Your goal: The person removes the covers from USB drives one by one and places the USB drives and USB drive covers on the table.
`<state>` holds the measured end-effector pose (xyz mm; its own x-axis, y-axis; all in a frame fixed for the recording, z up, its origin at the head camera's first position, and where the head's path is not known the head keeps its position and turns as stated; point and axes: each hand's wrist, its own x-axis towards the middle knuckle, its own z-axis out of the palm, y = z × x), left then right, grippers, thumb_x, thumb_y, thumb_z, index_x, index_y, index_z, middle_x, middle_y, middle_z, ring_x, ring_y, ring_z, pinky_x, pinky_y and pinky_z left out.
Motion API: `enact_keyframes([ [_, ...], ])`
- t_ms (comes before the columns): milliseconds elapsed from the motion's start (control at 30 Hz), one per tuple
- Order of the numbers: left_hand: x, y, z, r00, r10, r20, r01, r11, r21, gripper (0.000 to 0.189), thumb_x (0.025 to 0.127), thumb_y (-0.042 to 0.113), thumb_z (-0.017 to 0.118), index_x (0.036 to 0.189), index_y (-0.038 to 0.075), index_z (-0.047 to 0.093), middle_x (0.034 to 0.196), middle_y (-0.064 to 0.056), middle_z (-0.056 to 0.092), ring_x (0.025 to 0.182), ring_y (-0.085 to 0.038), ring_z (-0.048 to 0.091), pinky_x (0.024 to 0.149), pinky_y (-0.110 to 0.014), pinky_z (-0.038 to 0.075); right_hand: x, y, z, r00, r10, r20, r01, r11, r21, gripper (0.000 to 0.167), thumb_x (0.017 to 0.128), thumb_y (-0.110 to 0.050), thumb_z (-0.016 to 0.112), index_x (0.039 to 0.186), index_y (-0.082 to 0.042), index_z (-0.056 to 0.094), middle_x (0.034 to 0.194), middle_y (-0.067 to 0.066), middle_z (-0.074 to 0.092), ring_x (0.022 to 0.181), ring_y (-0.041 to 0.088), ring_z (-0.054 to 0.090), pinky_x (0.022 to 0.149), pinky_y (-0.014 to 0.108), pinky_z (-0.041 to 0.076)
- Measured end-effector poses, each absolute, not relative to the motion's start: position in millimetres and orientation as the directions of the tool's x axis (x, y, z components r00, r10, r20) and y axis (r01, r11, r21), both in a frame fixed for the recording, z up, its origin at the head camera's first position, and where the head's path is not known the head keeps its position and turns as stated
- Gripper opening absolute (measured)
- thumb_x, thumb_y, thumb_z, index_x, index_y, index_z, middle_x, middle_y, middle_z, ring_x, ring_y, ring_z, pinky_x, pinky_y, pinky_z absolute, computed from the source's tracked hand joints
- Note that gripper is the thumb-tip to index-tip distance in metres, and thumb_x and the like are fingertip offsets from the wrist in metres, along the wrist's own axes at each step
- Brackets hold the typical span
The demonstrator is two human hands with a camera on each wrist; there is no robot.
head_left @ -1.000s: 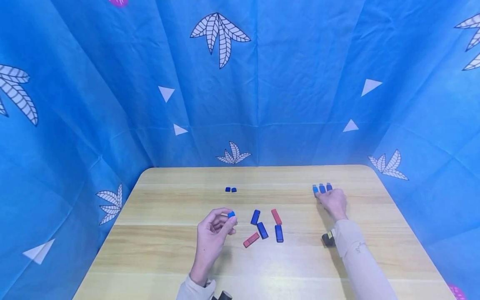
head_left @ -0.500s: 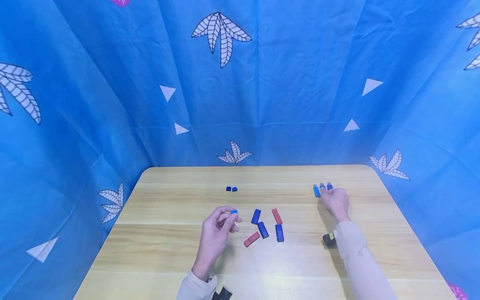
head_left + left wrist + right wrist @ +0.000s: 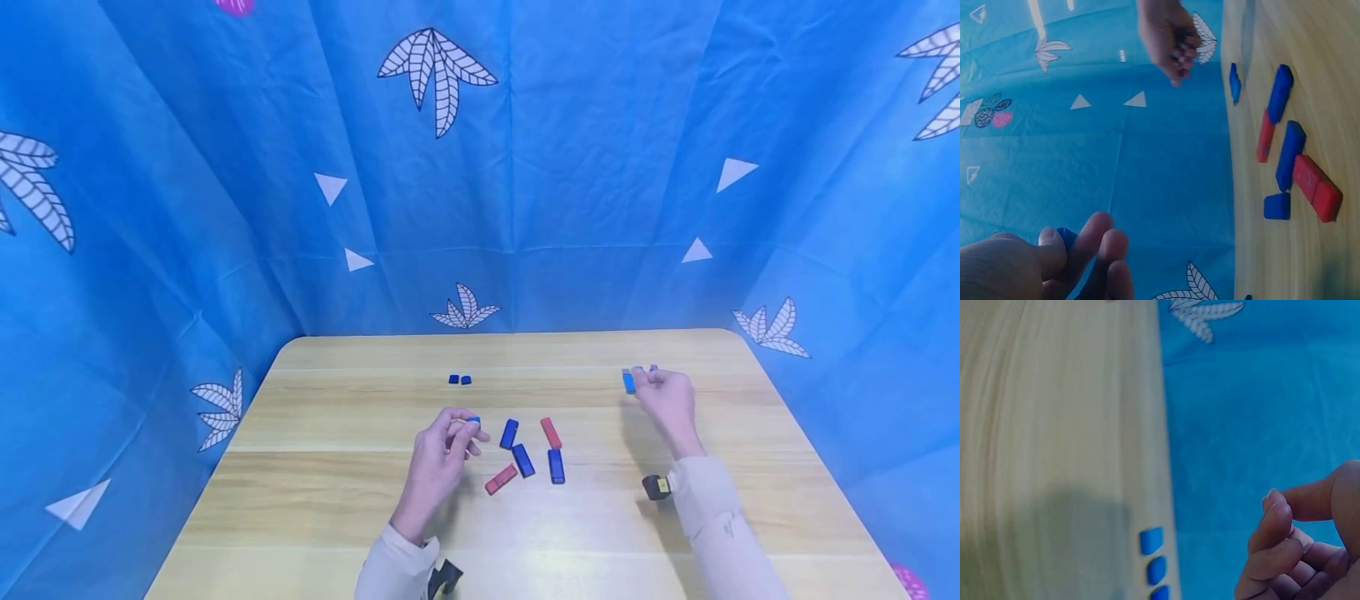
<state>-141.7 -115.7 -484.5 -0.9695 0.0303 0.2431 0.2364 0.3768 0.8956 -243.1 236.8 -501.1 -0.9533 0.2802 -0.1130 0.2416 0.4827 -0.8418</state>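
In the head view my left hand [image 3: 437, 462] is raised over the table, pinching a small blue flash drive cap [image 3: 475, 421] between thumb and forefinger. The cap also shows in the left wrist view [image 3: 1067, 237]. My right hand [image 3: 667, 404] hovers just above three blue flash drives at the back right. Their metal plugs point away, and the lighter blue drive [image 3: 629, 383] is the most visible; my fingers partly hide the others. The right wrist view shows the right thumb meeting the forefinger, other fingers loosely curled, nothing held. Two loose blue caps [image 3: 460, 380] lie at the back.
Between the hands lie several capped sticks: a red one [image 3: 551, 433], another red one [image 3: 501, 479], and blue ones [image 3: 556, 467], [image 3: 523, 460], [image 3: 509, 433]. The wooden table [image 3: 300, 475] ends at a blue patterned curtain [image 3: 570, 208].
My right hand has let go of the drives and lifted a little off them. The left hand has drifted slightly right and away from me, still holding its cap.
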Motion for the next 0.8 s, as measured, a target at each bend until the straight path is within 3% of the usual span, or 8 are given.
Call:
enact_keyframes([
  [100, -146.5, -115.8, -485.4, -0.963, 0.046, 0.267, 0.258, 0.463, 0.848, 0.012, 0.105, 0.019, 0.055, 0.110, 0.011, 0.063, 0.088, 0.000, 0.079, 0.069, -0.013, 0.069, 0.063, -0.019, 0.051, -235.3, 230.8, -489.7, -0.964, 0.244, -0.106, 0.213, 0.467, -0.858, 0.042, 0.103, -0.037, 0.056, 0.092, 0.002, 0.069, 0.139, 0.027, 0.061, 0.134, 0.040, 0.057, 0.092, 0.044, 0.058],
  [167, -151.1, -115.8, -485.4, -0.961, 0.061, 0.271, 0.262, 0.519, 0.813, 0.013, 0.106, 0.019, 0.053, 0.111, 0.010, 0.062, 0.089, 0.001, 0.079, 0.071, -0.010, 0.068, 0.064, -0.019, 0.050, -230.1, 226.4, -483.3, -0.969, 0.233, -0.083, 0.187, 0.473, -0.861, 0.043, 0.102, -0.037, 0.056, 0.095, 0.002, 0.071, 0.135, 0.026, 0.064, 0.127, 0.039, 0.061, 0.084, 0.038, 0.059],
  [300, -162.6, -116.2, -484.2, -0.960, 0.094, 0.264, 0.263, 0.624, 0.735, 0.012, 0.106, 0.017, 0.051, 0.114, 0.010, 0.058, 0.092, 0.001, 0.079, 0.074, -0.012, 0.066, 0.066, -0.020, 0.050, -220.2, 218.9, -474.4, -0.977, 0.212, -0.014, 0.122, 0.505, -0.854, 0.043, 0.102, -0.040, 0.057, 0.097, 0.000, 0.074, 0.128, 0.024, 0.068, 0.099, 0.032, 0.071, 0.068, 0.026, 0.057],
  [467, -183.0, -119.4, -487.5, -0.953, 0.126, 0.275, 0.266, 0.780, 0.567, 0.014, 0.107, 0.016, 0.049, 0.117, 0.009, 0.055, 0.100, -0.004, 0.078, 0.073, -0.017, 0.065, 0.060, -0.020, 0.048, -209.4, 212.6, -467.3, -0.981, 0.192, 0.031, 0.078, 0.531, -0.844, 0.044, 0.102, -0.041, 0.057, 0.097, -0.001, 0.074, 0.097, 0.021, 0.075, 0.071, 0.016, 0.067, 0.060, 0.026, 0.055],
  [633, -198.7, -124.5, -495.0, -0.970, 0.110, 0.217, 0.207, 0.842, 0.499, 0.017, 0.106, 0.011, 0.050, 0.122, 0.006, 0.053, 0.109, -0.009, 0.077, 0.077, -0.021, 0.066, 0.059, -0.021, 0.047, -200.8, 210.5, -461.6, -0.982, 0.177, 0.072, 0.036, 0.539, -0.841, 0.043, 0.102, -0.041, 0.059, 0.092, -0.002, 0.074, 0.083, 0.018, 0.075, 0.067, 0.016, 0.066, 0.060, 0.026, 0.054],
  [800, -210.5, -128.4, -502.0, -0.961, 0.150, 0.232, 0.240, 0.867, 0.437, 0.036, 0.093, -0.007, 0.060, 0.126, 0.003, 0.050, 0.115, -0.012, 0.076, 0.089, -0.030, 0.072, 0.067, -0.027, 0.054, -192.7, 207.9, -454.4, -0.983, 0.169, 0.073, 0.029, 0.536, -0.844, 0.042, 0.101, -0.042, 0.060, 0.090, -0.003, 0.073, 0.077, 0.012, 0.073, 0.066, 0.014, 0.064, 0.059, 0.026, 0.053],
])
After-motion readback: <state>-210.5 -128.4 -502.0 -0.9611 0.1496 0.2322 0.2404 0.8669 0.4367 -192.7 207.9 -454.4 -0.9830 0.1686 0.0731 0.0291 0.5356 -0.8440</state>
